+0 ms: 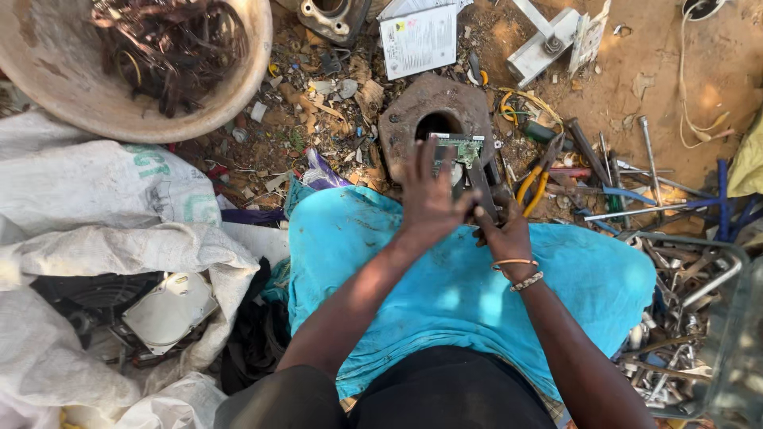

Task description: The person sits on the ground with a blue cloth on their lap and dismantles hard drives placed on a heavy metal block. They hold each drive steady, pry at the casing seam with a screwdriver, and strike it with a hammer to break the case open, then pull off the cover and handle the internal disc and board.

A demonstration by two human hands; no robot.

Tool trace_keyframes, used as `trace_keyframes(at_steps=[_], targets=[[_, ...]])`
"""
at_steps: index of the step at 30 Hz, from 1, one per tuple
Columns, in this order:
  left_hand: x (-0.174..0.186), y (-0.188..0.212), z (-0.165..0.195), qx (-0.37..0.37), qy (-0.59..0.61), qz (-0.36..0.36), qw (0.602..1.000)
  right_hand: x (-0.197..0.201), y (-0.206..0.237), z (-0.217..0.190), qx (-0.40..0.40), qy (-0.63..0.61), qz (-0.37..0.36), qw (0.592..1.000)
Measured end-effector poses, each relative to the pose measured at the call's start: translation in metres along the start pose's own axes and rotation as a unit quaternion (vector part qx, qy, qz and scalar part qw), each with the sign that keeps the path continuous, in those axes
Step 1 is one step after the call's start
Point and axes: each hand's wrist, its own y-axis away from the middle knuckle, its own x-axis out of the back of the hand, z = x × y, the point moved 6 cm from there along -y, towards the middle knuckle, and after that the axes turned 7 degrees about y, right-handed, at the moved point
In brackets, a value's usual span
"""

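**Both hands on a hard-drive body over a rusty metal block**

Left hand [429, 195]: fingers spread and pressed over the dark metal hard-drive body with a green circuit board [461, 159] on its upper face. Grip closed on the drive, pinning it from the left.

Right hand [505, 230]: clenched against the lower right side of the same drive; whether it also holds a tool I cannot tell. Beaded and orange bracelets [520, 272] sit on that wrist.

The drive rests on a rusty brown metal block with a round hole [421, 111], which lies on the dirt ground just beyond the turquoise cloth [445, 294] covering the person's lap.

Surroundings: yellow-handled pliers [534, 184] and blue-handled tools [628, 195] lie on the ground just right of the hands. A wire basket of silver metal scraps [687, 318] stands at the right edge. A tan round basin of dark tangled wires [159, 56] sits at the upper left. White woven sacks [103, 206] lie at the left, one open on a silver drive casing [167, 310].
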Motion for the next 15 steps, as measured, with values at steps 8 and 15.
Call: trace_keyframes(at_steps=[8, 15], targets=[[-0.014, -0.002, 0.003, -0.022, -0.088, -0.047, 0.995, -0.003, -0.013, -0.047, 0.142, 0.386, 0.041, 0.910], [-0.016, -0.012, -0.003, -0.060, -0.113, -0.042, 0.991, 0.007, -0.036, -0.042, 0.193, 0.394, -0.027, 0.898]])
